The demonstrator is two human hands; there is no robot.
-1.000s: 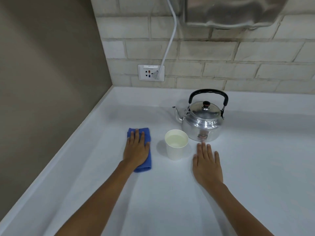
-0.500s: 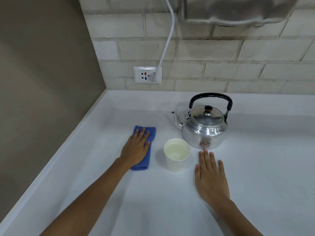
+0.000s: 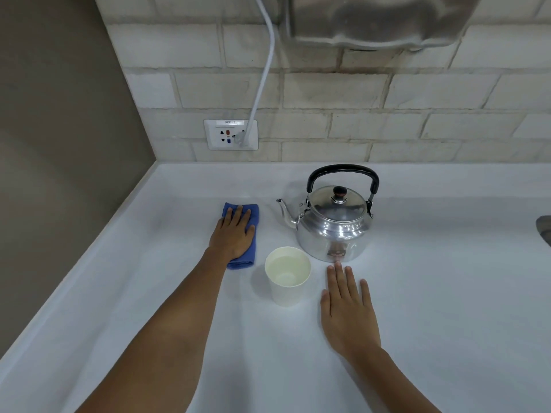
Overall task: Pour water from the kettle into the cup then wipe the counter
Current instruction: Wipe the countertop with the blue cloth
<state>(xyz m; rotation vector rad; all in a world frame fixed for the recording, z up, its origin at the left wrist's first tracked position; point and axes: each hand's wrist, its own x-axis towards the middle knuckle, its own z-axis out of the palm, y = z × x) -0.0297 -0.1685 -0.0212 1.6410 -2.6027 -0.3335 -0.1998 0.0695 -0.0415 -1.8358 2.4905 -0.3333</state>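
A shiny metal kettle with a black handle stands upright on the white counter, spout pointing left. Just in front of it a white paper cup holds water. My left hand lies flat, palm down, pressing a folded blue cloth onto the counter left of the cup. My right hand rests flat on the counter right of the cup, fingers together, fingertips just short of the kettle's base, holding nothing.
A brick wall runs along the back with a socket and a white cable plugged in. A metal hood hangs above. A brown wall closes the left side. A metal rim shows at the far right edge.
My left hand has slid the blue cloth away from me, toward the back wall. The right hand, cup and kettle have stayed in place while the camera moved closer.
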